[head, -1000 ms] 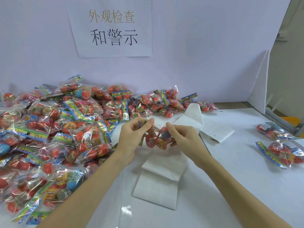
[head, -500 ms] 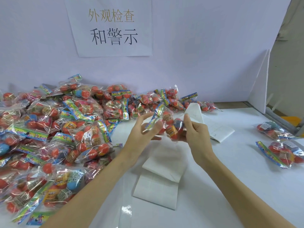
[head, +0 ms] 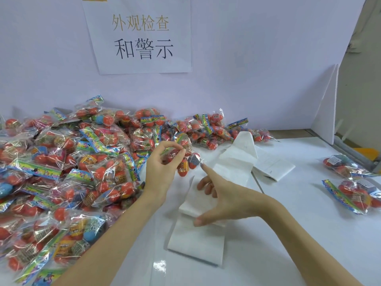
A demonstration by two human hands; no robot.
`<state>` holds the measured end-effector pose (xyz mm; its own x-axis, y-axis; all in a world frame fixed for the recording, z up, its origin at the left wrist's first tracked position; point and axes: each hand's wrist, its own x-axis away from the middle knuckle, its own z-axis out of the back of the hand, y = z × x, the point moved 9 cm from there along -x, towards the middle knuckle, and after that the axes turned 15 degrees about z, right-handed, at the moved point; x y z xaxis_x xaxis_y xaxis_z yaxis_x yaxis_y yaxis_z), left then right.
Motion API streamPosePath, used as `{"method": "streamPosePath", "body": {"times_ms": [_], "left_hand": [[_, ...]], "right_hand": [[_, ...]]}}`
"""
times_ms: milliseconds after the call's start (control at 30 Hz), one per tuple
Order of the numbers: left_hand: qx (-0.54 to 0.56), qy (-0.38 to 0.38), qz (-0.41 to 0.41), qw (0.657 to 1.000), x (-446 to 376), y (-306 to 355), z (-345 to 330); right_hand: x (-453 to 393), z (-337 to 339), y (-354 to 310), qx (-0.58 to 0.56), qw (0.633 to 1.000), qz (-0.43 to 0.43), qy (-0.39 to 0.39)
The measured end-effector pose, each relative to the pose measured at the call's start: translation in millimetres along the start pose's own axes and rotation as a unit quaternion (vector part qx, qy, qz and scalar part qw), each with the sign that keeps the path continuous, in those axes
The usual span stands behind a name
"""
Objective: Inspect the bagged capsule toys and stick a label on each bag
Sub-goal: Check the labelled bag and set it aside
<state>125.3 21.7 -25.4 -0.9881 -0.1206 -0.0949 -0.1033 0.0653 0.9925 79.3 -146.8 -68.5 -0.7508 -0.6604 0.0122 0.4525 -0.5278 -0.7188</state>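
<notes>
Inspection under way: left hand (head: 162,162) pinches one bag (head: 185,159) aloft; right hand (head: 222,201), fingers spread, apparently reaches toward the label strip (head: 198,242) for peeling.

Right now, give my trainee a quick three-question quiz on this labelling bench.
1. True or false: the left hand pinches a clear plastic bag of orange capsule toys held above the table.
2. Which hand has its fingers spread over the white folded strip of label backing paper? A) left B) right
3. Fill in: the big heap of unsorted bags lies on the person's ____ side.

Key: 1 true. 2 B, the right hand. 3 left.
</notes>
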Motion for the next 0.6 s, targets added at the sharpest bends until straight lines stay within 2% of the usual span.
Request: {"method": "streamPosePath", "body": {"times_ms": [100,267,433,600], "left_hand": [[-0.009,0.008,-0.009,1.000,0.1,1.5,1.1],[-0.049,0.027,-0.042,0.998,0.8,5.4,2.2],[-0.103,-0.010,-0.039,0.994,2.1,1.5,-9.2],[-0.157,-0.109,-0.026,0.981,6.2,-4.8,-31.6]], "right_hand": [[0.5,4.6,-5.0,-0.002,1.000,0.013,0.013],[-0.4,27.9,-6.5,-0.044,0.992,0.045,0.113],[1.4,47.9,0.8,-0.003,0.977,0.050,0.209],[7.3,71.1,1.8,0.022,0.942,0.079,0.325]]}}
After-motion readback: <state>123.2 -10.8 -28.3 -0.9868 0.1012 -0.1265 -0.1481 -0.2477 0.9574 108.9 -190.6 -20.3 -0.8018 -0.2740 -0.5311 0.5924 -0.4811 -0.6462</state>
